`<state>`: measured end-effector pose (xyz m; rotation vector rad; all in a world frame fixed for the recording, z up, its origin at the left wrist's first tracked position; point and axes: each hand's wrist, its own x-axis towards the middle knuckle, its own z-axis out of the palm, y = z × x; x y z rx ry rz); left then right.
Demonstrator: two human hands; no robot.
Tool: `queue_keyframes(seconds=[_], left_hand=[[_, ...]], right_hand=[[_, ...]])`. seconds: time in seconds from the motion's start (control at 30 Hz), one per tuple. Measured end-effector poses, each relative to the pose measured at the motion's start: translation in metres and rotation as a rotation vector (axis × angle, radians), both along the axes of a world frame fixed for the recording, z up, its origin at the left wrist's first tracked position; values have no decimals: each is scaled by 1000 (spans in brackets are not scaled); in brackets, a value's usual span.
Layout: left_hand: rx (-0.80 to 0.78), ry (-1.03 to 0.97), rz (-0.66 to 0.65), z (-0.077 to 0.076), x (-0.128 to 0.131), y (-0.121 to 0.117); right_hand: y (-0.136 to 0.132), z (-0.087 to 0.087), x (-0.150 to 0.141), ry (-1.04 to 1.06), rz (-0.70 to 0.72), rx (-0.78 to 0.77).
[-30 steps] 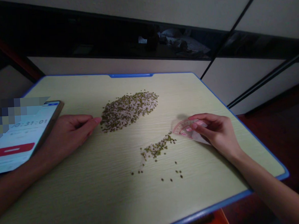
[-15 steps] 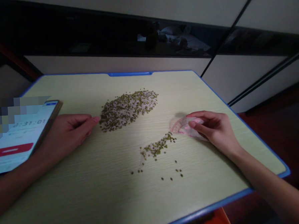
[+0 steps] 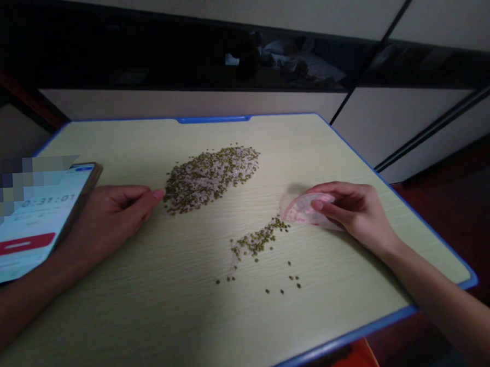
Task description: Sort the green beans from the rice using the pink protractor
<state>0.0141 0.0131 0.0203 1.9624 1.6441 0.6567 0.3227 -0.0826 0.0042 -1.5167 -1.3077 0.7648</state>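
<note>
A clear half-round protractor point(image 3: 306, 209) with pink markings is pinched between the thumb and fingers of my right hand point(image 3: 348, 205). Its left tip touches or nearly touches a thin trail of green beans mixed with pale grains point(image 3: 258, 240). Farther back lies a larger oval pile of the same green beans and pale grains point(image 3: 212, 177). My left hand point(image 3: 121, 212) rests on the table with its fingers curled and thumb pressed down, the thumb tip at the pile's left edge. Whatever its fingers may hold is hidden.
A phone point(image 3: 29, 222) showing a timer leans or lies at the left, beside my left forearm. Several loose beans point(image 3: 290, 278) are scattered near the front. The pale table point(image 3: 174, 324) has a blue rim, and cabinet panels point(image 3: 183, 102) stand behind it.
The protractor has shifted slightly right and its curved edge shows more sharply. My left hand and both heaps look the same.
</note>
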Motion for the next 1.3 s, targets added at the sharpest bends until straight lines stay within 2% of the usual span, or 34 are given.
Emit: queue_keyframes(seconds=[0.3, 0.97, 1.3], left_hand=[[-2, 15, 3, 1, 1, -2], [-23, 28, 16, 1, 0, -2], [-23, 25, 13, 1, 1, -1]], right_hand=[[0, -2, 0, 0, 33, -2], [-1, 2, -6, -23, -12, -16], [1, 3, -6, -1, -89, 0]])
